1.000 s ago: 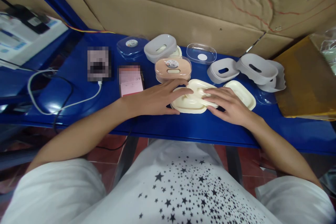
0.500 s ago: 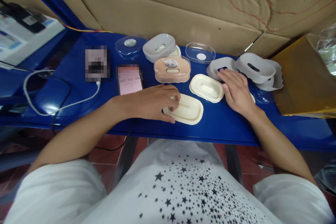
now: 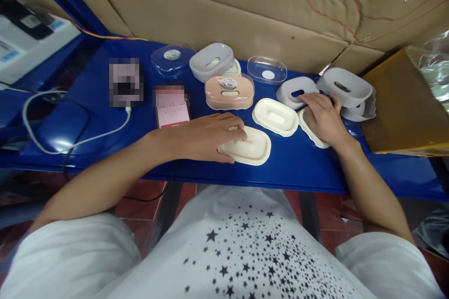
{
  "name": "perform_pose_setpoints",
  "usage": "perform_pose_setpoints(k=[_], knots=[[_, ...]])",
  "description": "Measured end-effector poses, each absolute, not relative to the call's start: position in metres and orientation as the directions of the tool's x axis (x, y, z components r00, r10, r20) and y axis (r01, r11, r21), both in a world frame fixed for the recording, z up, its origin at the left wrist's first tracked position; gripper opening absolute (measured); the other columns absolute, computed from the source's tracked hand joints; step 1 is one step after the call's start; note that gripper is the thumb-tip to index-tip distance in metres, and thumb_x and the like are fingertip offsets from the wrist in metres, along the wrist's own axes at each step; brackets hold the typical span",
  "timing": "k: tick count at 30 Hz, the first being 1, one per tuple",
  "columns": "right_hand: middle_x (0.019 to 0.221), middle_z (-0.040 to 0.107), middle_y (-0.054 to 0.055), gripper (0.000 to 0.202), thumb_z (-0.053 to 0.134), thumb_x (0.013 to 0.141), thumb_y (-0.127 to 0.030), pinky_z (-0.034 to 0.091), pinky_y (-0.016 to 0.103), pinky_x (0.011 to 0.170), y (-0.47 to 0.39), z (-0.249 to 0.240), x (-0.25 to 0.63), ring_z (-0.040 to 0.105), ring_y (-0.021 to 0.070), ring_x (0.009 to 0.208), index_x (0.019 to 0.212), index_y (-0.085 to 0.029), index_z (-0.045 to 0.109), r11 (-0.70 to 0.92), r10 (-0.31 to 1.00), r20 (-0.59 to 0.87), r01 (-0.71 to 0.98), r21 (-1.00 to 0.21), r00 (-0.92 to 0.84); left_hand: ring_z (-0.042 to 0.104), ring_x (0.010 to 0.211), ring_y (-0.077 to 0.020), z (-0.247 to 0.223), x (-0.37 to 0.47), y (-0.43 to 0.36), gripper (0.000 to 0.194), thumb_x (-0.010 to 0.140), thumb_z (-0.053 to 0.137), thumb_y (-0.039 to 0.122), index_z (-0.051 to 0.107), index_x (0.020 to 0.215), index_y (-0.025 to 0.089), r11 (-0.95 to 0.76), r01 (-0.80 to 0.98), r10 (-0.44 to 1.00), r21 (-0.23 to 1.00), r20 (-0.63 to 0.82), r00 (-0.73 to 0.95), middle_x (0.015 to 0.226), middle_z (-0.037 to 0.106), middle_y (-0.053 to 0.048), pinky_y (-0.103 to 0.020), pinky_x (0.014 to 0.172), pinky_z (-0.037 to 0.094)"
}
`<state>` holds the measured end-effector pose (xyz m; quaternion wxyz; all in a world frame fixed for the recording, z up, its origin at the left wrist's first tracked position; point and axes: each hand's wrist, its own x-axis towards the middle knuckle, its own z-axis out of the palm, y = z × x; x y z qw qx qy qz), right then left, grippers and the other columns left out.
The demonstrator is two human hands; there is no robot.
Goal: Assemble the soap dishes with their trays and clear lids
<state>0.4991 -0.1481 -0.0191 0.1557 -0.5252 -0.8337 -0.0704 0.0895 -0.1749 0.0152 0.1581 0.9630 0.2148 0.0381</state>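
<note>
My left hand [image 3: 217, 138] rests over a cream oval soap-dish-like tray [image 3: 254, 152] near the table's front edge. Its fingers bend loosely over the raised middle and the thumb lies apart at the near rim. My right hand [image 3: 324, 119] reaches palm down above another cream tray [image 3: 310, 128], partly covering it. The fingers spread, one tip close to a grey oval shell [image 3: 294, 91] with a slot; whether it touches cannot be made out. Between the hands lies a third cream tray [image 3: 276, 117]. Behind it sits a peach slotted box [image 3: 229, 96] under a clear cover.
Clear oval lids [image 3: 267, 70] and a grey slotted shell [image 3: 212, 60] stand along the back. More grey shells [image 3: 345, 86] pile beside a brown carton [image 3: 400, 112]. At left are a phone [image 3: 172, 112] showing a timer and a white cable [image 3: 80, 144].
My right hand has shifted right and its fingers have spread, uncovering more of the cream tray beneath. The left hand's fingers have slid slightly over its tray. The view has shifted a little.
</note>
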Motion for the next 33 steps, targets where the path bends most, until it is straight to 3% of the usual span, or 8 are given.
perform_pose_setpoints(k=[3,7,12,15,22,25,29,33], knots=[[0.131,0.081,0.016,0.036,0.051,0.114,-0.033,0.041,0.062,0.116,-0.144,-0.019,0.500,0.072,0.0361,0.128,0.133,-0.022,0.079,0.421,0.850,0.377,0.904,-0.069,-0.368,0.060,0.144,-0.0335,0.017,0.095,-0.179,0.053,0.102,0.083,0.042,0.064,0.147,0.022,-0.842,0.440,0.453,0.312,-0.036,0.891,0.156,0.059,-0.014,-0.043,0.120,0.049],[0.123,0.083,0.012,0.035,0.054,0.117,-0.042,0.044,0.057,0.112,-0.162,-0.007,0.482,0.075,0.0321,0.117,0.131,-0.025,0.080,0.476,0.781,0.499,0.876,-0.085,-0.376,0.054,0.154,-0.0369,0.017,0.106,-0.186,0.075,0.100,0.083,0.045,0.049,0.164,0.024,-0.771,0.550,0.560,0.321,-0.070,0.825,0.170,0.047,-0.017,-0.044,0.119,0.053],[0.112,0.084,0.004,0.027,0.066,0.112,-0.025,0.055,0.044,0.095,-0.203,0.008,0.444,0.077,0.0244,0.101,0.137,-0.031,0.075,0.786,0.566,0.524,0.608,-0.110,-0.636,0.045,0.163,-0.0419,0.003,0.112,-0.187,0.109,0.101,0.079,0.056,0.011,0.181,0.028,-0.716,0.603,0.642,0.352,-0.008,0.767,0.183,0.027,-0.022,-0.049,0.122,0.052],[0.119,0.084,0.004,0.035,0.066,0.112,-0.022,0.056,0.043,0.098,-0.216,0.010,0.428,0.078,0.0230,0.106,0.146,-0.030,0.069,0.855,0.485,0.477,0.511,-0.085,-0.733,0.040,0.167,-0.0432,-0.004,0.112,-0.185,0.118,0.100,0.078,0.059,-0.002,0.182,0.028,-0.724,0.585,0.635,0.366,0.021,0.772,0.185,0.025,-0.024,-0.051,0.127,0.048],[0.147,0.078,0.012,0.046,0.064,0.115,-0.032,0.055,0.048,0.113,-0.219,0.010,0.421,0.074,0.0279,0.135,0.159,-0.020,0.060,0.854,0.513,0.342,0.509,-0.111,-0.787,0.048,0.162,-0.0401,-0.004,0.110,-0.182,0.117,0.102,0.080,0.057,0.000,0.182,0.028,-0.753,0.528,0.589,0.392,0.046,0.806,0.177,0.038,-0.022,-0.050,0.129,0.045],[0.154,0.074,0.013,0.048,0.060,0.115,-0.025,0.053,0.049,0.118,-0.224,0.011,0.416,0.069,0.0287,0.144,0.162,-0.017,0.058,0.880,0.473,0.284,0.465,-0.099,-0.834,0.051,0.158,-0.0404,-0.006,0.110,-0.182,0.116,0.101,0.082,0.053,0.004,0.183,0.027,-0.768,0.505,0.580,0.395,0.093,0.809,0.175,0.041,-0.023,-0.051,0.129,0.045],[0.155,0.074,0.010,0.050,0.054,0.113,-0.010,0.055,0.048,0.115,-0.230,0.009,0.401,0.070,0.0277,0.142,0.162,-0.020,0.061,0.870,0.481,0.263,0.491,-0.028,-0.836,0.057,0.151,-0.0414,-0.007,0.110,-0.183,0.111,0.098,0.086,0.052,0.017,0.181,0.024,-0.776,0.507,0.576,0.374,0.097,0.811,0.168,0.049,-0.023,-0.052,0.125,0.049],[0.147,0.079,0.008,0.042,0.061,0.115,-0.020,0.057,0.042,0.102,-0.235,0.004,0.386,0.076,0.0252,0.129,0.157,-0.019,0.065,0.863,0.462,0.360,0.505,0.029,-0.811,0.054,0.153,-0.0429,-0.003,0.109,-0.183,0.101,0.097,0.087,0.051,0.031,0.177,0.022,-0.794,0.510,0.574,0.330,0.134,0.808,0.164,0.052,-0.024,-0.054,0.125,0.049]])
